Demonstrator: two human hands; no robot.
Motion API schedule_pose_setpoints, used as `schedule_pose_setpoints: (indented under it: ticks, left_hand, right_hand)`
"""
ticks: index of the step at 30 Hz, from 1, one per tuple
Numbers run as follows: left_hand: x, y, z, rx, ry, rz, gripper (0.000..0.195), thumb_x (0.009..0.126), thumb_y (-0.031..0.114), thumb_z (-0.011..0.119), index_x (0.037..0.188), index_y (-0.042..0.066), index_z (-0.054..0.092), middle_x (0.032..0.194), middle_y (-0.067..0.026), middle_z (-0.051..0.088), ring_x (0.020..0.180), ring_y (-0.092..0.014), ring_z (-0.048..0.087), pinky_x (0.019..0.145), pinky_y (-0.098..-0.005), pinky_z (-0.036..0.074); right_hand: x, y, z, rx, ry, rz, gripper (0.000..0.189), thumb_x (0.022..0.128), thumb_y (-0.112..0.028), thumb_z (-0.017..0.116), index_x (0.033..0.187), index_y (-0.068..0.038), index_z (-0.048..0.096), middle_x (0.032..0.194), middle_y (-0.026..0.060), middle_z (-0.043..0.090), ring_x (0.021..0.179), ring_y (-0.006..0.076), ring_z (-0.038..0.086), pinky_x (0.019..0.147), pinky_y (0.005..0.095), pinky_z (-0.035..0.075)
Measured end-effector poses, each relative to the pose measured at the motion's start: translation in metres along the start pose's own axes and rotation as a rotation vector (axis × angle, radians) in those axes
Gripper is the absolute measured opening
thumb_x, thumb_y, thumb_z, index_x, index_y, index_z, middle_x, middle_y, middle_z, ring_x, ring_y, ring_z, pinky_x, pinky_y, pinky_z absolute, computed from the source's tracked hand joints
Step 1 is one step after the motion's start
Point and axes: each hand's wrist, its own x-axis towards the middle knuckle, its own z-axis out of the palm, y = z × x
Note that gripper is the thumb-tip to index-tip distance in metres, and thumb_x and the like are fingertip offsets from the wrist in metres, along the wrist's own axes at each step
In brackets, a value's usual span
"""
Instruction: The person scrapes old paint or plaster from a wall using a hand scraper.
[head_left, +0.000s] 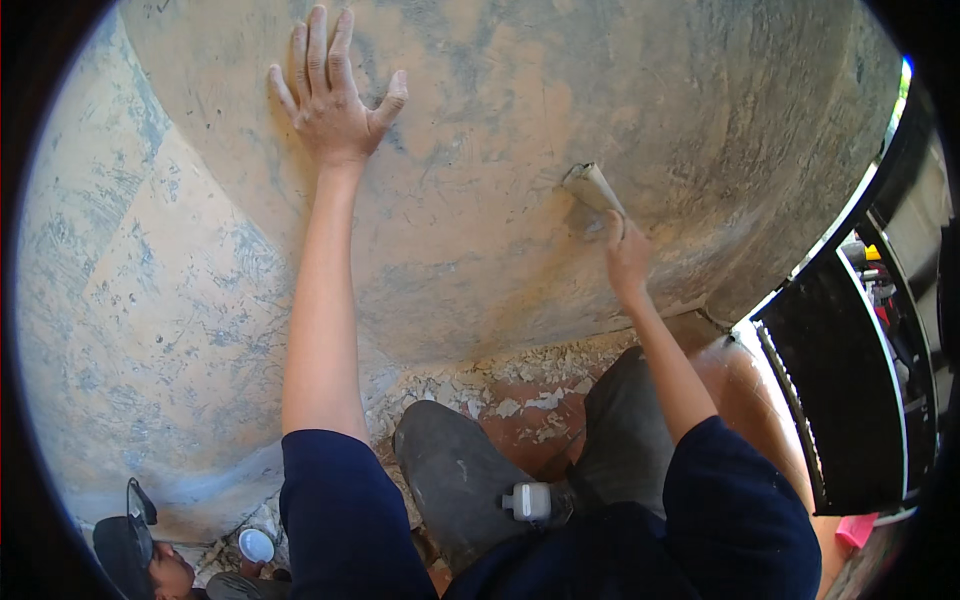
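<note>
My left hand (334, 112) lies flat with spread, dusty fingers against a wall (450, 225) whose surface is patchy tan and grey. To the right and lower, my right hand (628, 255) is closed around a scraper-like hand tool (595, 187). The tool's wide end meets the wall, and its handle is mostly hidden in my fingers. Flakes of scraped coating (510, 407) lie on the reddish floor at the wall's foot, around my knees.
Another person in a dark cap (124, 551) is at the lower left, a hand at a white round container (256, 546). A black panel (836, 382) stands at the right, with a pink object (855, 530) below it. A small pale device (530, 501) is at my waist.
</note>
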Motion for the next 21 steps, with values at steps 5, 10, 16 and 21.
schedule_pose_setpoints:
  ticks: [5, 10, 16, 21]
  left_hand:
    - [-0.006, -0.011, 0.002, 0.012, -0.024, -0.007, 0.072, 0.072, 0.061, 0.044, 0.133, 0.024, 0.035, 0.142, -0.0031, 0.029, 0.132, -0.023, 0.025, 0.106, -0.0573, 0.012]
    - [-0.003, -0.006, 0.005, -0.02, 0.01, -0.005, 0.07, 0.075, 0.06, 0.045, 0.135, 0.027, 0.032, 0.142, -0.0004, 0.03, 0.132, -0.02, 0.026, 0.105, -0.057, 0.014]
    - [-0.005, -0.005, 0.003, -0.021, -0.01, -0.004, 0.069, 0.075, 0.06, 0.045, 0.135, 0.026, 0.032, 0.142, -0.0007, 0.029, 0.131, -0.021, 0.026, 0.105, -0.0568, 0.014]
    - [-0.005, -0.007, 0.001, -0.001, -0.013, -0.002, 0.069, 0.075, 0.06, 0.045, 0.135, 0.026, 0.032, 0.142, -0.0013, 0.029, 0.131, -0.021, 0.026, 0.105, -0.0562, 0.014]
  right_hand:
    - [-0.014, 0.016, 0.005, -0.46, -0.457, -0.031, 0.034, 0.092, -0.031, 0.042, 0.088, 0.0, 0.055, 0.064, 0.018, 0.058, 0.055, 0.037, 0.055, 0.049, 0.0458, 0.041]
    - [-0.026, 0.032, 0.003, -0.388, -0.297, -0.131, 0.032, 0.092, -0.031, 0.043, 0.085, -0.001, 0.054, 0.059, 0.0185, 0.056, 0.052, 0.0364, 0.054, 0.046, 0.0442, 0.041]
    - [-0.032, 0.041, 0.014, -0.357, -0.238, -0.051, 0.03, 0.091, -0.032, 0.043, 0.087, -0.005, 0.055, 0.059, 0.019, 0.056, 0.054, 0.0374, 0.055, 0.049, 0.0457, 0.042]
    - [-0.037, 0.057, 0.012, -0.546, -0.546, -0.065, 0.031, 0.091, -0.033, 0.041, 0.092, -0.006, 0.058, 0.067, 0.021, 0.058, 0.065, 0.0396, 0.057, 0.056, 0.0478, 0.043]
